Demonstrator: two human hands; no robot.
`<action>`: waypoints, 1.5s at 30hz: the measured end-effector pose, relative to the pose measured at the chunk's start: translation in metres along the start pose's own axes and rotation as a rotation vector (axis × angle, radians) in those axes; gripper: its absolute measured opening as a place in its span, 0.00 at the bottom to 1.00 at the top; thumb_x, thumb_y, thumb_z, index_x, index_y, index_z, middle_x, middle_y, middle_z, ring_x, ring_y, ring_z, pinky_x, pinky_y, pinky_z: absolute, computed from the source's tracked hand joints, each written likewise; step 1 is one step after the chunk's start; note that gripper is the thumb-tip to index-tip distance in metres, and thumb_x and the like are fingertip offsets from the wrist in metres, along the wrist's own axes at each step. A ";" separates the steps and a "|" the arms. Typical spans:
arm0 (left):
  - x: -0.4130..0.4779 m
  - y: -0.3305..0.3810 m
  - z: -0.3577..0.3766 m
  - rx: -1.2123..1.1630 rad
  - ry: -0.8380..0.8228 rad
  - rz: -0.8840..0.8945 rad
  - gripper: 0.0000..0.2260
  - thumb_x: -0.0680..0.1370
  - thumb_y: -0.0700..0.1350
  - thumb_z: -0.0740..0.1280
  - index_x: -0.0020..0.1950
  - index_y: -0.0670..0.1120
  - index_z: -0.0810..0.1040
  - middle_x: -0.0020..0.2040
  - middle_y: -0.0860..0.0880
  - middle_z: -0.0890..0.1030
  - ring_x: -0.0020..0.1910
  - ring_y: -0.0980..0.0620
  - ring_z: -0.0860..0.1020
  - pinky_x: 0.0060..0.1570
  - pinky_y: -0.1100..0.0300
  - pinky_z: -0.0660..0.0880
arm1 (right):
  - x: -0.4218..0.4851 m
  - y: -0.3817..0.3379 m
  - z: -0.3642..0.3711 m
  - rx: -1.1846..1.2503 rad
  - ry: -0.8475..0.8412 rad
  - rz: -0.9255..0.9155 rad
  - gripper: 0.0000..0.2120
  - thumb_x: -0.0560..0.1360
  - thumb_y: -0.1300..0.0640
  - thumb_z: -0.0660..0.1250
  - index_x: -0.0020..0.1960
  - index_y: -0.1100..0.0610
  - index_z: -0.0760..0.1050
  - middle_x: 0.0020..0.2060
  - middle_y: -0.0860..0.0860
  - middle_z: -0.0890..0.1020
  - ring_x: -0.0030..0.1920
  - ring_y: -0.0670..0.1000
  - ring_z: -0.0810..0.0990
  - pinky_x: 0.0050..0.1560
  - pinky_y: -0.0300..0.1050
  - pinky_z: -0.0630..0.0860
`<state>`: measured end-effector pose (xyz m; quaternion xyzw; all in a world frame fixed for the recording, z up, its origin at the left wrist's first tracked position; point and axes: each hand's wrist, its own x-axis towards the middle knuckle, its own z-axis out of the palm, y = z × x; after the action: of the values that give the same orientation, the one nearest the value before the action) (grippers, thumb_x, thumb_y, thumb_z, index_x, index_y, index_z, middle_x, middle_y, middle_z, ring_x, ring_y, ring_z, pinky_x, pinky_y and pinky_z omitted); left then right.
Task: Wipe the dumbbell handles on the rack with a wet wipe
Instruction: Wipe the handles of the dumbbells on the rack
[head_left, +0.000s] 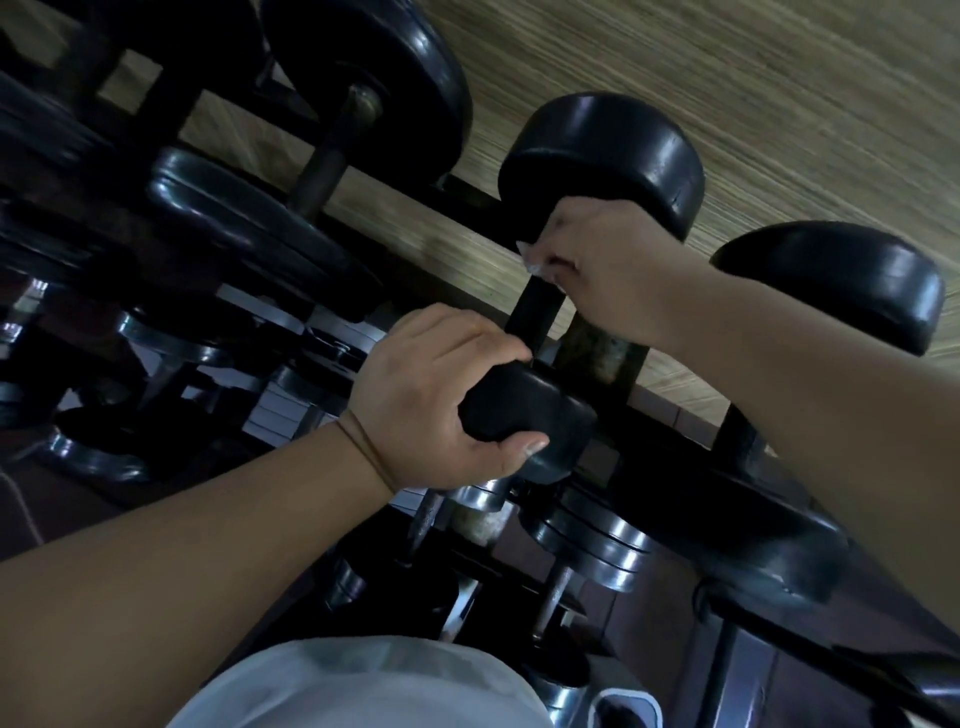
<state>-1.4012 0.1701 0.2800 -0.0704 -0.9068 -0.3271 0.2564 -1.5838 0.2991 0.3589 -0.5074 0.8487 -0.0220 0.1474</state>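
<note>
A black dumbbell lies on the rack (670, 431) in the middle of the view. Its far head (613, 156) sits at the upper centre and its near head (535, 410) lower down. My left hand (441, 384) grips the near head, thumb curled under it. My right hand (608, 260) is wrapped round the handle (597, 343) just below the far head, with a white wet wipe (535, 260) bunched under its fingers. Only a short worn stretch of the handle shows beneath my right wrist.
Another black dumbbell head (841, 280) sits to the right. A larger dumbbell (358, 98) lies at the upper left. Chrome plate dumbbells (597, 545) fill the lower shelf. A wood-pattern surface (727, 67) lies behind the rack. My pale shirt (358, 686) shows at the bottom.
</note>
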 end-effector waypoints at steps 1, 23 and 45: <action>-0.001 -0.001 0.000 0.002 0.003 -0.001 0.26 0.72 0.63 0.73 0.54 0.40 0.85 0.49 0.46 0.85 0.48 0.45 0.82 0.50 0.48 0.77 | -0.003 -0.007 0.004 -0.006 -0.032 -0.044 0.11 0.81 0.59 0.65 0.60 0.55 0.82 0.58 0.51 0.78 0.58 0.53 0.78 0.61 0.45 0.73; -0.003 -0.003 0.002 0.009 0.040 0.033 0.25 0.73 0.62 0.72 0.53 0.39 0.85 0.47 0.46 0.84 0.47 0.45 0.82 0.48 0.49 0.77 | -0.040 -0.015 0.016 0.417 0.183 0.500 0.05 0.75 0.56 0.72 0.49 0.50 0.85 0.42 0.43 0.84 0.43 0.41 0.80 0.38 0.26 0.70; 0.001 -0.001 -0.006 0.014 -0.043 0.046 0.24 0.73 0.60 0.73 0.53 0.39 0.85 0.51 0.46 0.84 0.50 0.46 0.82 0.52 0.50 0.78 | -0.041 -0.048 0.074 1.135 0.602 0.908 0.06 0.72 0.55 0.78 0.49 0.51 0.85 0.39 0.45 0.86 0.38 0.38 0.84 0.39 0.29 0.76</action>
<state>-1.4001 0.1654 0.2837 -0.0963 -0.9125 -0.3132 0.2449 -1.5041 0.3200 0.3063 0.0696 0.8354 -0.5263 0.1422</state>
